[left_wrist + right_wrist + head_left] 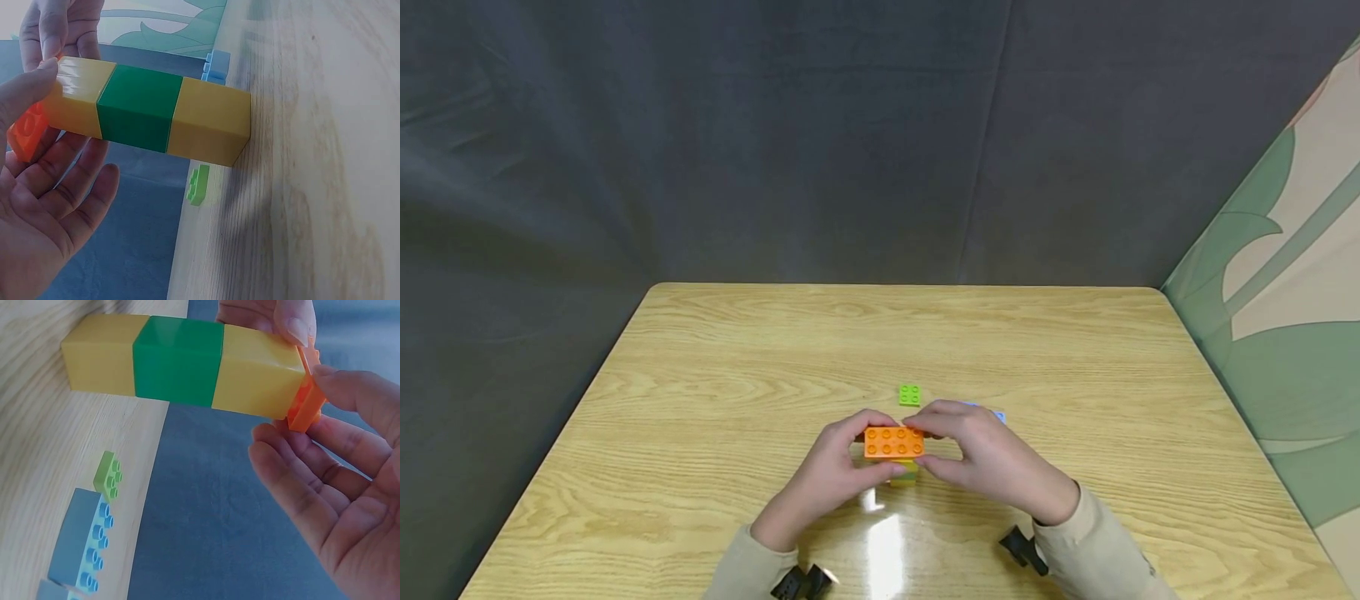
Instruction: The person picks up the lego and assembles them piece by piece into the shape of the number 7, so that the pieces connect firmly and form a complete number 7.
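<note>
An orange eight-stud brick (893, 442) tops a small tower standing on the table. Beneath it come an upper yellow block (80, 94), a green block (140, 107) and a lower yellow block (209, 122), stacked upright. My left hand (838, 458) pinches the orange brick's left end between thumb and fingers. At its other end, my right hand (981, 454) also grips it with thumb and fingertips. The right wrist view has the orange brick tilted a little against the upper yellow block; whether it is fully seated I cannot tell.
Behind the tower lies a thin lime-green brick (910, 395) on the wooden table (737, 358). A long blue brick (75, 540) and another blue brick (53, 590) lie to the right, partly hidden by the right hand in the head view. A dark curtain (820, 150) hangs behind.
</note>
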{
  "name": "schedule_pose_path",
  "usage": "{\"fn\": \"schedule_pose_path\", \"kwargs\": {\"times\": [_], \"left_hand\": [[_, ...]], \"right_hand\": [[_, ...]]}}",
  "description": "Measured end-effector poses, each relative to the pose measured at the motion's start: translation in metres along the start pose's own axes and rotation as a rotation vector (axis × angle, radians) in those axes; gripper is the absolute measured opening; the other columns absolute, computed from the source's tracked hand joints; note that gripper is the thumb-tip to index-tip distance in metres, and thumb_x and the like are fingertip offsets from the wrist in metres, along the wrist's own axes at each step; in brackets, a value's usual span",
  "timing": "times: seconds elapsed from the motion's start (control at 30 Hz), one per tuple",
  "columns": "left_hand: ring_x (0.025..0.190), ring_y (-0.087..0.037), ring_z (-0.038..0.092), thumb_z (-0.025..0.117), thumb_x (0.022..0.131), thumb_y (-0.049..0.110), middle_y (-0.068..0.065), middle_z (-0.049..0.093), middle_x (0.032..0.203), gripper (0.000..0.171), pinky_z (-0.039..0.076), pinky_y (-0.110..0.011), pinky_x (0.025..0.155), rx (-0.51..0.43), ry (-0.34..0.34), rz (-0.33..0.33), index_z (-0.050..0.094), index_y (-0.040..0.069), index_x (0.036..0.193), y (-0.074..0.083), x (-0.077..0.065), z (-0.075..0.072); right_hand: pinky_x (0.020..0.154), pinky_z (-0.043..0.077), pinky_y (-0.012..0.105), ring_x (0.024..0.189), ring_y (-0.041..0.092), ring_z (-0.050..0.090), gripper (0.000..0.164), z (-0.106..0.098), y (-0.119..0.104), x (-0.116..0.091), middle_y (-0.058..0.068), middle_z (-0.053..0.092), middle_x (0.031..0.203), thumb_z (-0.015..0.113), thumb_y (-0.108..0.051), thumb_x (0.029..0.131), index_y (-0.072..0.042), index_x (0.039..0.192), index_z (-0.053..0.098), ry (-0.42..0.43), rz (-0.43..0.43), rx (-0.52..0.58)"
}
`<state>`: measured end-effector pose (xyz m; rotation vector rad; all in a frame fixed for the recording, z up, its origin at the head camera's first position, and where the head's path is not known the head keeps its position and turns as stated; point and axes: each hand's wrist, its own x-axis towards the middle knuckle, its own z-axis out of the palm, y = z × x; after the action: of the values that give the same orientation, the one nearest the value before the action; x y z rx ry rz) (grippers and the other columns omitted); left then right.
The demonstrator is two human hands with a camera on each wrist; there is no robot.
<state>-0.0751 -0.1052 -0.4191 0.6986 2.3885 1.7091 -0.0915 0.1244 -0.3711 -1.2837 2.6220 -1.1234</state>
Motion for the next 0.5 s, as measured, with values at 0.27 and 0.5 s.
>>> {"fn": "schedule_pose_path", "kwargs": {"times": [0.27, 0.5], "left_hand": [[0.102, -0.016, 0.062, 0.081, 0.079, 0.010, 0.003, 0.067, 0.112, 0.040, 0.051, -0.039, 0.091, 0.016, 0.012, -0.016, 0.061, 0.013, 0.113, 0.006, 0.000, 0.001], [0.101, -0.015, 0.062, 0.080, 0.081, 0.009, 0.003, 0.068, 0.111, 0.037, 0.051, -0.035, 0.091, 0.012, 0.025, -0.017, 0.061, 0.012, 0.112, 0.030, -0.002, -0.002]], "right_hand": [[0.078, 0.055, 0.028, 0.093, 0.006, 0.061, 0.033, 0.002, 0.000, 0.001, -0.009, 0.066, 0.107, 0.076, -0.011, 0.084, -0.014, 0.116, 0.069, 0.008, -0.015, -0.001], [0.079, 0.054, 0.026, 0.093, 0.005, 0.060, 0.032, 0.003, 0.000, 0.002, -0.010, 0.066, 0.106, 0.076, -0.011, 0.084, -0.014, 0.115, 0.069, 0.016, -0.037, -0.008]]}}
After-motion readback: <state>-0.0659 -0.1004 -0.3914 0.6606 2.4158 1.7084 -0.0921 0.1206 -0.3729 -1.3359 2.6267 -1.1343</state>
